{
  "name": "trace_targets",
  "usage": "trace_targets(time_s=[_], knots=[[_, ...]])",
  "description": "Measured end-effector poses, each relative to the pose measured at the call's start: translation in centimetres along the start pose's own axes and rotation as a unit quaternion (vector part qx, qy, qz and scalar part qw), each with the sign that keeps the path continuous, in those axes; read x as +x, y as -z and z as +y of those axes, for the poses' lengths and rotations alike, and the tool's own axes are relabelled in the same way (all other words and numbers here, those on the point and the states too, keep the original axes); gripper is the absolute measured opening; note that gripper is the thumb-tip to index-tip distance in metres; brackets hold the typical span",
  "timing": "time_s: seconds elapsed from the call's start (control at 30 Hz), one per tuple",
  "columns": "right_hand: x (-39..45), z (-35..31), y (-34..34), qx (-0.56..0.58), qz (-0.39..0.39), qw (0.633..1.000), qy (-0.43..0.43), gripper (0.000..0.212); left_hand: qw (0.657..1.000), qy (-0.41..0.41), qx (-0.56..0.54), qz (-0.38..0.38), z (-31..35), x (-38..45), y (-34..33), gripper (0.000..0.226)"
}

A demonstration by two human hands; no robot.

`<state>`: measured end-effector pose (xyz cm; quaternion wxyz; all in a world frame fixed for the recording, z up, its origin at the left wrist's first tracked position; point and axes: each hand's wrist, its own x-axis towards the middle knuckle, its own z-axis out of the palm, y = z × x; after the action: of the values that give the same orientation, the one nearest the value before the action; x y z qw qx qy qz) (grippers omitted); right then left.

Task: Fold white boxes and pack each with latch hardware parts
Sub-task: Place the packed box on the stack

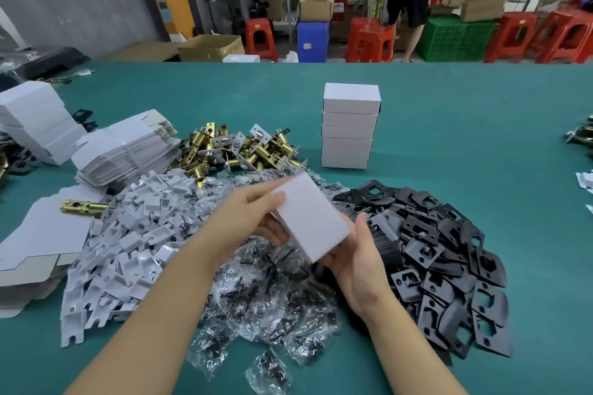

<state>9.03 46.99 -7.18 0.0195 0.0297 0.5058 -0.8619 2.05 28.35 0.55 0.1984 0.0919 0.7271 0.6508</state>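
— What did the person have in their hands when you looked over?

— A closed white cardboard box (313, 218), held tilted above the heaps on the teal-green table (449, 125). The left hand (253, 218) gripped its far end, fingers curled over the top and thumb underneath. The right hand (356, 263) cupped the near corner from below, thumb up along the side.

— And what lay under it?

— A pile of small clear plastic bags holding dark screws (272, 292). Just to its right was a heap of flat black metal strike plates (442, 260); to its left, a heap of white folded card inserts (128, 240).

— Where were the latches?

— Further back, a mound of brass-coloured cylindrical latch bolts with silver faceplates (244, 151). One single brass latch (85, 206) lay apart on a flat white box blank (41, 234) at the left.

— Any boxes done?

— A stack of closed white boxes (349, 127) stood upright behind the plates, well apart from the hands. To the left of the latches sat a thick bundle of unfolded white box blanks (128, 147), and beyond that another stack of white boxes (38, 119) leaning at the table's edge.
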Motion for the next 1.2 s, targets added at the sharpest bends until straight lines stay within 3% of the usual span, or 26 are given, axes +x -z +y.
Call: trace_targets(time_s=[0.1,0.2,0.27,0.4,0.53,0.73,0.93,1.03,1.1,1.2], knots=[[0.2,0.5,-0.5,-0.023,0.002,1.0,0.016,0.077,0.981,-0.021,-0.177,0.083,0.8,1.4,-0.2,0.055],[-0.1,1.6,-1.2,-0.231,0.0,0.972,0.049,0.043,0.947,-0.051,-0.299,0.103,2.6,3.9,-1.7,0.044],[-0.3,2.1,-1.1,-0.323,-0.021,0.943,0.075,0.034,0.936,-0.064,-0.331,0.105,4.3,5.8,-3.0,0.038],[-0.2,2.1,-1.2,-0.363,-0.004,0.928,0.082,0.028,0.945,-0.104,-0.291,0.106,8.5,9.6,-5.1,0.016],[0.2,2.5,-1.3,-0.405,0.013,0.909,0.096,0.023,0.955,-0.109,-0.243,0.131,12.5,13.6,-6.9,0.012],[0.4,2.6,-1.3,-0.432,0.005,0.896,0.099,0.028,0.966,-0.033,-0.191,0.172,14.2,18.6,-7.5,0.032],[0.5,2.6,-1.4,-0.431,0.004,0.897,0.094,0.029,0.969,-0.017,-0.05,0.242,12.9,20.3,-6.2,0.026],[0.4,2.6,-1.3,-0.437,0.006,0.894,0.1,0.03,0.934,-0.061,0.221,0.273,13.2,20.3,-6.1,0.032],[0.4,2.6,-1.3,-0.442,0.005,0.891,0.1,0.03,0.904,-0.088,0.353,0.225,13.3,20.1,-6.1,0.06],[0.5,2.7,-1.3,-0.445,0.005,0.89,0.102,0.03,0.899,-0.078,0.416,0.111,13.2,20.3,-6.6,0.089]])
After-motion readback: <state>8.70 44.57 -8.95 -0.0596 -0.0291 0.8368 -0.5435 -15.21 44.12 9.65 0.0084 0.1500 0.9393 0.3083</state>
